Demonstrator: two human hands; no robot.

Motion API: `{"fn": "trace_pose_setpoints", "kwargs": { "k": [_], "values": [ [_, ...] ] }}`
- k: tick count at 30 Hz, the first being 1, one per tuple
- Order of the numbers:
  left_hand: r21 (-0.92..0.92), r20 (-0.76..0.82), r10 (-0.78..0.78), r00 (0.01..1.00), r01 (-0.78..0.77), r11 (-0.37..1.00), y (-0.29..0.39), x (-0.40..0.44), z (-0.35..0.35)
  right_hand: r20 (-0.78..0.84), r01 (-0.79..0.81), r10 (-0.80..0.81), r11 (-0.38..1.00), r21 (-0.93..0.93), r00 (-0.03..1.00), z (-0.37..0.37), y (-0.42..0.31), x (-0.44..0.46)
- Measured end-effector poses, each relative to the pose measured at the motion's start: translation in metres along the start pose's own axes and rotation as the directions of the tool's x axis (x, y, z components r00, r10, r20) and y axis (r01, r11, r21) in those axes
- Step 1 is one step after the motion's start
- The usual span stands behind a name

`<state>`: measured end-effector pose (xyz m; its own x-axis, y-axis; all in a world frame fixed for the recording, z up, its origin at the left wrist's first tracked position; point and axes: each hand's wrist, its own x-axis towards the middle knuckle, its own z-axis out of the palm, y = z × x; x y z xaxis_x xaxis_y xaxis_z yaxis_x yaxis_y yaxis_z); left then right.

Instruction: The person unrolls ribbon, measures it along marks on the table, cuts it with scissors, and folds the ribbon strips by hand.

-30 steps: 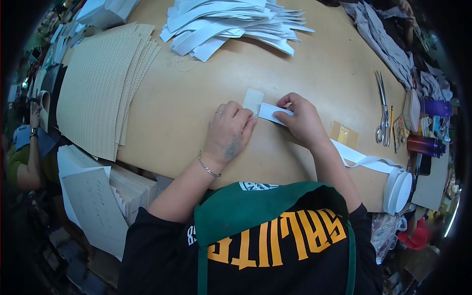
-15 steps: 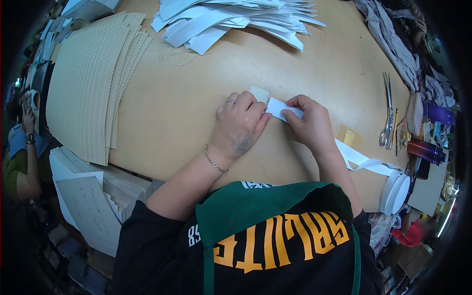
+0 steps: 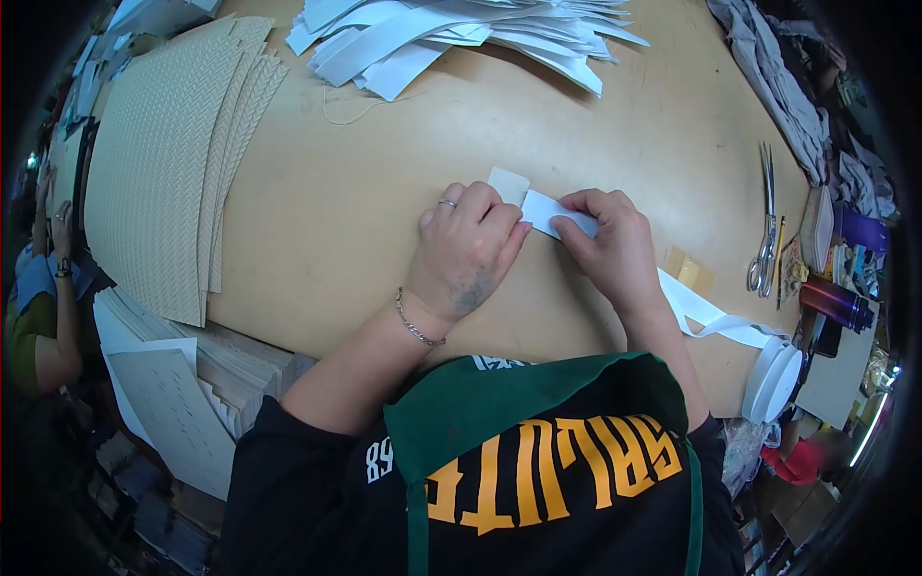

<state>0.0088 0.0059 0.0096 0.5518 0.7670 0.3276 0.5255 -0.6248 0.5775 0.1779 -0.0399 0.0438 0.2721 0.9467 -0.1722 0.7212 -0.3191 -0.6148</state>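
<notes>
My left hand (image 3: 471, 235) has its fingers curled down on a small pale rectangular piece (image 3: 511, 182), which sticks out past the knuckles. The left thumb and forefinger tips meet beside the end of a flat white strip (image 3: 545, 210). My right hand (image 3: 613, 235) pinches this strip between thumb and fingers. Past my right forearm, a white band (image 3: 693, 305) runs to a white roll (image 3: 776, 382) near the table's edge. The forearm hides whether band and strip are one piece. What lies beneath the left fingers is covered.
White cut pieces (image 3: 451, 43) are heaped at the far side. Woven-textured sheets (image 3: 158, 173) lie at left, above stacked boards (image 3: 173, 403). At right are scissors (image 3: 765, 235), a pencil (image 3: 780, 259), a tan tape piece (image 3: 688, 272) and a purple bottle (image 3: 836, 300). Another person's arm (image 3: 62, 298) shows far left.
The view has shifted slightly. Both hands keep nearly the same place and grip on the strip and the pale piece. The other person's hands at far left have moved.
</notes>
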Motion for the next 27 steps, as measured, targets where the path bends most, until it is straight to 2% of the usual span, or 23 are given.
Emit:
{"fn": "trace_pose_setpoints", "kwargs": {
  "k": [11, 20, 23, 27],
  "values": [
    [0.020, 0.005, 0.002, 1.000, -0.002, 1.000, -0.0010, -0.0014, 0.0020, 0.005, -0.004, 0.003, 0.999, 0.044, 1.000, -0.0007, 0.0039, -0.0013],
    [0.023, 0.007, 0.002, 1.000, -0.002, 1.000, -0.0013, -0.0008, 0.0025, 0.001, 0.028, -0.028, 0.999, 0.019, 1.000, -0.0005, 0.0031, -0.0001],
    [0.023, 0.010, -0.003, 1.000, 0.003, 1.000, -0.0012, -0.0009, 0.0018, 0.024, -0.024, 0.024, 0.999, 0.021, 0.999, -0.0025, -0.0013, 0.0002],
    [0.034, 0.009, 0.000, 1.000, 0.000, 0.999, -0.0005, -0.0012, 0.0011, 0.024, -0.009, 0.009, 1.000, 0.002, 1.000, -0.0020, -0.0003, 0.0003]
  ]
}}
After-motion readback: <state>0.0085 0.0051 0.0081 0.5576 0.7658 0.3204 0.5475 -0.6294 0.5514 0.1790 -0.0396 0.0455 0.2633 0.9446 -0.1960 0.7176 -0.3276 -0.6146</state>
